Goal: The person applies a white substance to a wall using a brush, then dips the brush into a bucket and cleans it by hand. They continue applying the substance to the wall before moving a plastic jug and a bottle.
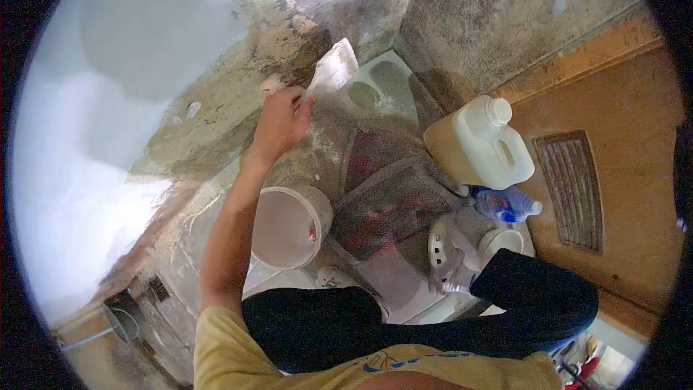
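My left hand is raised at the stained, peeling wall, its fingers closed on the lower end of a whitish flat piece, which looks like a sheet or a scraper blade. Below the forearm stands a round white bucket with a small red spot inside. My right hand does not show in the view.
A large jug of yellowish liquid and a blue-labelled bottle stand right, near a wooden door with a vent. A dark cloth lies on the floor. A small white container is by my knee.
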{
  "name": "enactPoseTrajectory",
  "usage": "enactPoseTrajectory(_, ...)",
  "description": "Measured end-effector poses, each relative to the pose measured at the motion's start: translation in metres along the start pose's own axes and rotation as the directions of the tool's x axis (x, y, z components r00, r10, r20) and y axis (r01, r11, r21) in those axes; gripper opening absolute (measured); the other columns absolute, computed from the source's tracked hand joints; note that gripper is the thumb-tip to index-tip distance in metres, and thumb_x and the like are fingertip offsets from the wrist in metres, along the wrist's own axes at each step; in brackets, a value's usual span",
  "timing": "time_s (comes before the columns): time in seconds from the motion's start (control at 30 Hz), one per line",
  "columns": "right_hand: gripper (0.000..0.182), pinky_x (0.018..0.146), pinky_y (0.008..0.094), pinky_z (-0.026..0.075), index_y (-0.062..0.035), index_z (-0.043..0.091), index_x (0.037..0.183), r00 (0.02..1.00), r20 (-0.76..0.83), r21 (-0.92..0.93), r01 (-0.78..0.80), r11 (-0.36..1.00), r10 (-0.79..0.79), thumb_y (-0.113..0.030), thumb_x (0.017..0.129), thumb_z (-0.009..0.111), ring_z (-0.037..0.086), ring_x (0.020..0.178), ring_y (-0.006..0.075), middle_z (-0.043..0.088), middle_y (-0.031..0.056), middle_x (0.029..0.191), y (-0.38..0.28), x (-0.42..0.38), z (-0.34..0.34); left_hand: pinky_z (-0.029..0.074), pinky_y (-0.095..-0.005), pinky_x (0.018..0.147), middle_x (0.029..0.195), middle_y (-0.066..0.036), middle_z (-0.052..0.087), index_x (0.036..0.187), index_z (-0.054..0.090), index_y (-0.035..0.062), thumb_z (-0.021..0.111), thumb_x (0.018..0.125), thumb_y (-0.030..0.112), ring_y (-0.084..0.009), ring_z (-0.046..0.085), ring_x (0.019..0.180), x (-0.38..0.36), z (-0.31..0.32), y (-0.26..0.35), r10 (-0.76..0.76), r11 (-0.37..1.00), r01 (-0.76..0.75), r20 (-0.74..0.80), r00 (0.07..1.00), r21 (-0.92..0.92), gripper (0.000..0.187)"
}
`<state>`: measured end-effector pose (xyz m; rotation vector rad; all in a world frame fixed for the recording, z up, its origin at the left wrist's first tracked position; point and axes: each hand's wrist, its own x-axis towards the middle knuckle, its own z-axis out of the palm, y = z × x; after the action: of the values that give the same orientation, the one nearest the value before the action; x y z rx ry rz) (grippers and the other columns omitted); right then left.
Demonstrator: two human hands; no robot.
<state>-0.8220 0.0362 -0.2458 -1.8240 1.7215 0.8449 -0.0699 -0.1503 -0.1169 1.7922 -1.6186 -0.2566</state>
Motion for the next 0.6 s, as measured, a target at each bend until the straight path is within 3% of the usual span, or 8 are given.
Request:
enactPoseTrajectory(0.13, 0.043, 0.091, 0.0399, 0.048, -0.0097, 0.048, 0.131, 0.999, -0.004, -0.009, 0.032, 0.999, -0.032, -0.031, 0.094, 0.053, 0.058, 0.112, 0.026, 0.059, 0.0101, 0.121, 0.001, 0.022, -0.012, 0.043, -0.0486, 0.062, 0.071, -0.026, 0.059, 0.081, 0.062, -0.0042, 0.06, 0.09, 0.02, -0.0455, 0.057, 0.069, 0.013, -0.007, 0.0, 0.043, 0.999, -0.042, 0.04, 0.998, -0.012, 0.026)
enactPoseTrajectory(0.23, 0.042, 0.091, 0.0397, 0.048, -0.0096, 0.048, 0.13, 0.999, -0.01, -0.007, 0.051, 0.999, -0.051, -0.03, 0.094, 0.053, 0.058, 0.111, 0.0257, 0.059, 0.0101, 0.12, 0.001, 0.04, -0.017, 0.043, -0.0481, 0.062, 0.071, -0.026, 0.058, 0.083, 0.061, -0.004, 0.061, 0.09, 0.021, -0.045, 0.056, 0.068, 0.019, -0.019, 0.025, -0.063, 0.991, 0.066, 0.029, 0.998, -0.119, 0.026)
enactPoseTrajectory(0.3, 0.042, 0.09, 0.0396, 0.048, -0.0096, 0.048, 0.13, 0.997, -0.013, -0.012, 0.07, 0.997, -0.07, -0.03, 0.094, 0.053, 0.058, 0.11, 0.0255, 0.059, 0.0101, 0.12, 0.0, 0.053, -0.021, 0.046, -0.0419, 0.064, 0.069, -0.02, 0.061, 0.089, 0.067, 0.0001, 0.058, 0.094, 0.026, -0.0342, 0.06, 0.066, 0.018, -0.027, 0.035, -0.115, 0.993, 0.116, -0.024, 0.993, 0.02, 0.028)
enactPoseTrajectory(0.43, 0.04, 0.089, 0.0393, 0.048, -0.0094, 0.049, 0.128, 0.994, -0.037, -0.013, 0.102, 0.995, -0.102, -0.03, 0.094, 0.053, 0.058, 0.109, 0.0251, 0.06, 0.01, 0.118, -0.003, 0.076, -0.03, 0.042, -0.0457, 0.06, 0.07, -0.026, 0.058, 0.085, 0.061, -0.0025, 0.054, 0.095, 0.024, -0.0426, 0.054, 0.064, 0.01, -0.034, 0.049, -0.073, 0.997, 0.071, -0.16, 0.984, -0.019, 0.029)
enactPoseTrajectory(0.5, 0.04, 0.089, 0.0392, 0.048, -0.0093, 0.049, 0.127, 0.99, -0.055, -0.014, 0.13, 0.991, -0.131, -0.03, 0.094, 0.054, 0.059, 0.108, 0.0249, 0.06, 0.01, 0.118, -0.011, 0.088, -0.036, 0.041, -0.0413, 0.057, 0.064, -0.02, 0.057, 0.082, 0.059, -0.002, 0.048, 0.099, 0.028, -0.0337, 0.055, 0.059, 0.007, -0.043, 0.058, -0.169, 0.985, 0.172, -0.167, 0.971, 0.004, 0.036)
enactPoseTrajectory(0.53, 0.039, 0.088, 0.0391, 0.048, -0.0093, 0.049, 0.127, 0.987, -0.068, -0.013, 0.147, 0.989, -0.147, -0.029, 0.094, 0.054, 0.059, 0.108, 0.0248, 0.06, 0.01, 0.117, -0.016, 0.095, -0.04, 0.041, -0.0413, 0.057, 0.064, -0.02, 0.057, 0.082, 0.059, -0.002, 0.048, 0.099, 0.028, -0.0337, 0.055, 0.059, 0.006, -0.049, 0.062, -0.162, 0.986, 0.167, -0.179, 0.97, 0.012, 0.036)
enactPoseTrajectory(0.6, 0.038, 0.088, 0.0389, 0.048, -0.0092, 0.05, 0.126, 0.975, -0.11, 0.005, 0.196, 0.981, -0.194, -0.029, 0.094, 0.054, 0.059, 0.107, 0.0245, 0.06, 0.01, 0.117, -0.035, 0.106, -0.046, 0.039, -0.0359, 0.055, 0.06, -0.008, 0.054, 0.076, 0.057, 0.0007, 0.045, 0.1, 0.032, -0.0196, 0.051, 0.056, 0.007, -0.056, 0.068, -0.329, 0.928, 0.309, -0.07, 0.942, -0.207, 0.041)
